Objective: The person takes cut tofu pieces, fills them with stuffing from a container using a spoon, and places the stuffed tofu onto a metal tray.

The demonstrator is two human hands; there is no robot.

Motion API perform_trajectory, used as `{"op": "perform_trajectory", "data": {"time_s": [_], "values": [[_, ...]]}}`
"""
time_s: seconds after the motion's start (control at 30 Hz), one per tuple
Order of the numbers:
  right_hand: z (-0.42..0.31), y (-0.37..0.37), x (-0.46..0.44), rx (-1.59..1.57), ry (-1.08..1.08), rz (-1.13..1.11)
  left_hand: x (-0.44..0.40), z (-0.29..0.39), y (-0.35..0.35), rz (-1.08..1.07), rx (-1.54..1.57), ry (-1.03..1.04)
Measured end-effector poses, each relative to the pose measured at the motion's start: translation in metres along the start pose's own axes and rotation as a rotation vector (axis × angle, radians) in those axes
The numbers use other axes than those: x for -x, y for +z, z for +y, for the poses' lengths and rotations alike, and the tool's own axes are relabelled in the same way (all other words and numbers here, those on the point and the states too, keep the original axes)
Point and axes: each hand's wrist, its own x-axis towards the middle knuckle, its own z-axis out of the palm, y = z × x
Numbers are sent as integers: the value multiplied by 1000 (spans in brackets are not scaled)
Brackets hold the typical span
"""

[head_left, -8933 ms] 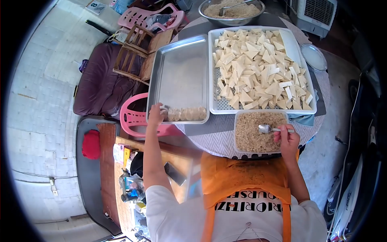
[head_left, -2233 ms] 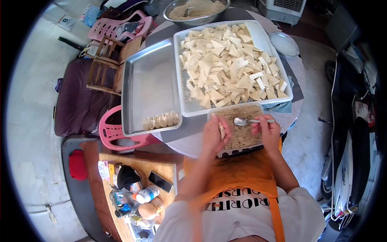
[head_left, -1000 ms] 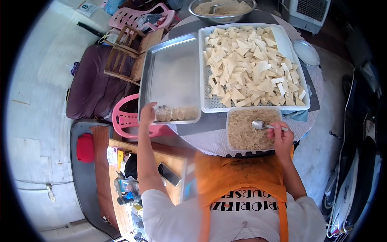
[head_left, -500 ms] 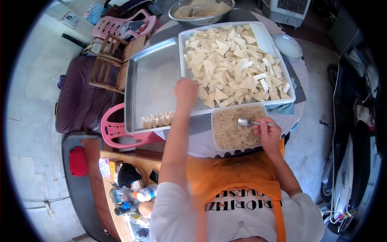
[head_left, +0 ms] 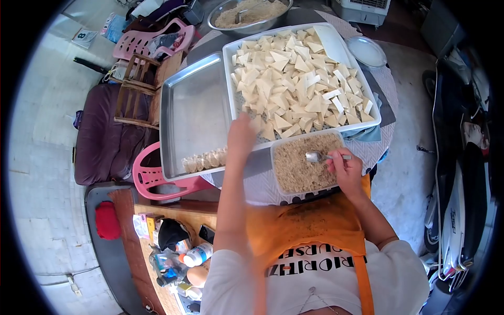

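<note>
**Right hand grips the spoon over the tub; left hand blurs at the white tray's corner**

I take the white tray (head_left: 229,79) as my landmark: it lies on the round table, heaped with pale triangular pieces (head_left: 294,79). Through the head camera I see the left hand (head_left: 242,137) over that tray's near left corner, beside the nearest triangles. It is smeared by motion, so I cannot tell how far its fingers are open or whether they hold anything.

The right hand (head_left: 345,169) I read clearly: fingers and thumb closed on the handle of a spoon (head_left: 314,156). The spoon's bowl points left over the crumbly brown filling (head_left: 296,176), which fills a clear tub (head_left: 273,164) just off the white tray's near edge. I cannot tell whether metal touches filling.

Against the white tray's left side I have a metal tray (head_left: 197,102), with a short row of lumpy pieces (head_left: 205,160) along its near end. Beyond the white tray's far edge stands a steel bowl (head_left: 251,31); off its far right side lies a round, pale dish (head_left: 366,51).
</note>
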Motion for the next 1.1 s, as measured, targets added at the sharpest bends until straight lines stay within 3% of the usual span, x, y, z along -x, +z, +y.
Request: {"op": "perform_trajectory", "data": {"time_s": [0.17, 0.5, 0.57, 0.6, 0.67, 0.73, 0.8, 0.9, 1.0, 1.1], "values": [[5, 1, 0, -46, 5, 14, -5, 1, 9, -19, 17, 135], [-10, -5, 3, -1, 24, 10, -6, 14, 10, 36, 2, 47], [-34, -14, 1, 289, -339, 60, 3, 10, 10, 113, 36, 9], [-45, -18, 0, 433, -517, 83, 9, 15, 5, 137, 125, -62], [-49, -24, -5, 615, -489, 68, 19, 23, -7, 184, 299, -201], [-45, -23, -13, 743, -424, -1, 30, 23, -5, 159, 932, -345], [-42, -14, -12, 616, -333, -98, 38, 45, -10, 170, 1672, -555], [-44, -2, -9, 366, -254, -157, 53, 58, -5, -23, 1858, -544], [-45, -4, -16, 549, -424, -125, 65, 73, -2, -146, 2037, -445], [-44, -8, -14, 581, -346, -67, 68, 94, -7, -170, 1981, -432]]}}
